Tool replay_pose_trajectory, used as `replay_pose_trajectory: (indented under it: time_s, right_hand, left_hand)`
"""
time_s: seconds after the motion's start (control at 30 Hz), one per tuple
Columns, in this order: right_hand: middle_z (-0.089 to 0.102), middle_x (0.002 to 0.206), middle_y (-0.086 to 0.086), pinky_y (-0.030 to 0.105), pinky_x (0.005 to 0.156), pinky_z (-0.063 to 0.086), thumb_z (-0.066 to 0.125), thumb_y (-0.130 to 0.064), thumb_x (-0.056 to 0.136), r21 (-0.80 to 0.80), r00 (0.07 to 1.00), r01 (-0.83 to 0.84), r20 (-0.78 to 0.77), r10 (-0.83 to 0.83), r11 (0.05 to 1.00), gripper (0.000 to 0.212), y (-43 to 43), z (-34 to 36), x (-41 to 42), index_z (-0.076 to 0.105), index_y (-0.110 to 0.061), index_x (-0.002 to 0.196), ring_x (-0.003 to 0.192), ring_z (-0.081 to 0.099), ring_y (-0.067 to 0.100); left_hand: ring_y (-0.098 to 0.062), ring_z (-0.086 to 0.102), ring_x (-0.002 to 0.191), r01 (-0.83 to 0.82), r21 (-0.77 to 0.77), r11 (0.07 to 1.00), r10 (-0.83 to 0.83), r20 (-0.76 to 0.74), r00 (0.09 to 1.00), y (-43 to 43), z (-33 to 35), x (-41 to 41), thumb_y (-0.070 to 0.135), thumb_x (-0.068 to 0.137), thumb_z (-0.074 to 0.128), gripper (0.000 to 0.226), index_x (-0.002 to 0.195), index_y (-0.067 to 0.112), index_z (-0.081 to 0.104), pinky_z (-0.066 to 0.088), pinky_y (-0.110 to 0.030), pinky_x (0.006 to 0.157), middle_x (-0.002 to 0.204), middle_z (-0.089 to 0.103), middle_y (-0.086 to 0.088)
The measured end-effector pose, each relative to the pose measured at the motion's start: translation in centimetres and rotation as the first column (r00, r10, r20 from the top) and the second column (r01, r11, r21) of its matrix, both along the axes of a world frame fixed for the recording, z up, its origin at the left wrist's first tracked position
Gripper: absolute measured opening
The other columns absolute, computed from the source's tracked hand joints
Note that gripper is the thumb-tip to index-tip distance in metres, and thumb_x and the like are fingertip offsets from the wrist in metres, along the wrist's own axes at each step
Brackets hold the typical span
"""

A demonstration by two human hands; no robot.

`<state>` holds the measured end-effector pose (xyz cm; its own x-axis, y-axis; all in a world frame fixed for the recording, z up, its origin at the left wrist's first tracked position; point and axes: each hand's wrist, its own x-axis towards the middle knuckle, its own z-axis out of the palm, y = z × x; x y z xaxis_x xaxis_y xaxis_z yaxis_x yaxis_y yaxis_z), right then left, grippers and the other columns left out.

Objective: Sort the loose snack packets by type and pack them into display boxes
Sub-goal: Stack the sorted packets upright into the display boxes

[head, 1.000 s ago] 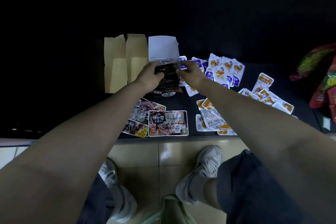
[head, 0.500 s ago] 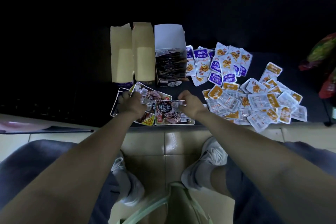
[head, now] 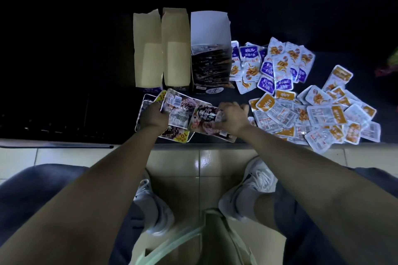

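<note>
Several dark snack packets (head: 183,112) lie at the front edge of the black table (head: 64,114). My left hand (head: 153,116) grips their left end and my right hand (head: 231,116) grips the right end of a dark packet (head: 205,119), lifted a little. Behind them stand three display boxes: two brown ones (head: 147,58) (head: 176,56) with nothing visible inside, and a white box (head: 210,49) holding a row of dark packets. Purple packets (head: 271,64) and orange packets (head: 318,116) lie loose to the right.
The table's front edge runs just below my hands, with tiled floor and my shoes (head: 249,187) beneath. A colourful bag (head: 389,62) shows at the far right edge. The space beyond the boxes is dark.
Both hands left the white box and came down to the dark packets at the table's front edge, where they now grip and lift them.
</note>
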<state>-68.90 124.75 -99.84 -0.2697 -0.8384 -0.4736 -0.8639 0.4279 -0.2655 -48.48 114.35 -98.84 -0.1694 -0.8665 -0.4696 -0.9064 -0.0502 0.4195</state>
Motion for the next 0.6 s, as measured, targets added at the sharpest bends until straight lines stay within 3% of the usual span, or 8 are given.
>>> replay_pose_trajectory:
  time_s: [0.07,0.1,0.17,0.23,0.33,0.4,0.47,0.6]
  right_hand:
    - [0.060,0.118,0.006,0.039,0.101,0.034,0.072,-0.041,0.082,0.028,0.942,0.227,0.249,-0.227,0.974,0.064,0.1,1.1,-1.1,0.047,-0.012,0.133,0.111,0.055,0.026]
    - [0.058,0.123,0.007,0.039,0.101,0.040,0.074,-0.039,0.082,0.075,0.859,0.340,0.381,-0.342,0.938,0.072,0.2,1.7,-1.6,0.041,-0.011,0.140,0.109,0.056,0.025]
    - [0.061,0.120,0.007,0.033,0.086,0.050,0.077,-0.035,0.079,0.177,0.690,0.452,0.552,-0.468,0.874,0.077,0.6,2.6,-2.3,0.040,-0.008,0.142,0.100,0.061,0.024]
    - [0.066,0.112,0.007,0.030,0.069,0.052,0.082,-0.037,0.073,0.228,0.596,0.472,0.630,-0.499,0.852,0.076,1.1,3.5,-2.5,0.048,-0.006,0.135,0.090,0.065,0.021]
    - [0.057,0.125,0.005,0.028,0.074,0.049,0.086,-0.044,0.063,0.273,0.433,0.532,0.726,-0.534,0.802,0.101,1.5,4.7,-2.0,0.037,-0.007,0.143,0.093,0.060,0.015]
    - [0.049,0.136,0.006,0.035,0.100,0.042,0.091,-0.040,0.055,0.310,0.279,0.574,0.796,-0.537,0.758,0.117,1.8,5.4,-1.9,0.026,-0.007,0.147,0.116,0.053,0.018]
    - [0.042,0.146,0.006,0.042,0.116,0.023,0.093,-0.042,0.045,0.343,0.190,0.576,0.826,-0.530,0.742,0.128,1.8,7.0,-1.3,0.022,-0.009,0.146,0.134,0.038,0.020]
    - [0.032,0.150,0.011,0.040,0.115,0.018,0.077,-0.026,0.078,0.308,0.221,0.643,0.802,-0.555,0.701,0.092,1.8,8.6,-1.1,0.019,-0.004,0.146,0.136,0.032,0.022]
  left_hand:
    - [-0.039,0.064,0.091,-0.124,0.124,0.985,0.138,-0.114,0.984,-0.3,0.3,0.1,0.015,0.096,0.048,0.024,0.113,0.001,0.059,0.052,-0.038,0.078,0.113,0.061,-0.024]
    - [-0.035,0.067,0.078,-0.194,0.206,0.959,0.235,-0.197,0.952,-0.4,0.5,0.1,0.012,0.096,0.047,0.020,0.111,0.003,0.057,0.056,-0.039,0.074,0.115,0.061,-0.022]
    - [-0.025,0.066,0.057,-0.295,0.344,0.891,0.408,-0.325,0.853,-0.4,1.4,-0.1,0.006,0.097,0.045,0.020,0.117,0.007,0.050,0.059,-0.034,0.056,0.121,0.058,-0.020]
    - [-0.022,0.065,0.051,-0.327,0.404,0.854,0.485,-0.395,0.780,-0.4,2.6,-0.2,0.001,0.098,0.045,0.035,0.129,0.014,0.041,0.052,-0.024,0.042,0.129,0.051,-0.019]
    - [-0.017,0.064,0.042,-0.277,0.442,0.853,0.474,-0.436,0.765,-0.3,4.4,-0.3,-0.002,0.097,0.046,0.043,0.132,0.020,0.037,0.046,-0.019,0.037,0.130,0.049,-0.027]
    - [-0.015,0.063,0.040,-0.236,0.476,0.847,0.461,-0.437,0.772,0.1,5.6,-0.2,-0.004,0.095,0.047,0.045,0.133,0.020,0.036,0.046,-0.019,0.037,0.125,0.052,-0.030]
    - [-0.019,0.064,0.046,-0.183,0.496,0.849,0.422,-0.429,0.798,0.6,6.6,0.0,-0.005,0.095,0.047,0.052,0.136,0.023,0.034,0.051,-0.022,0.040,0.127,0.051,-0.025]
    - [-0.028,0.059,0.073,0.000,0.359,0.933,0.163,-0.424,0.891,1.5,7.9,0.3,-0.006,0.094,0.046,0.064,0.142,0.032,0.026,0.058,-0.035,0.061,0.120,0.046,-0.016]
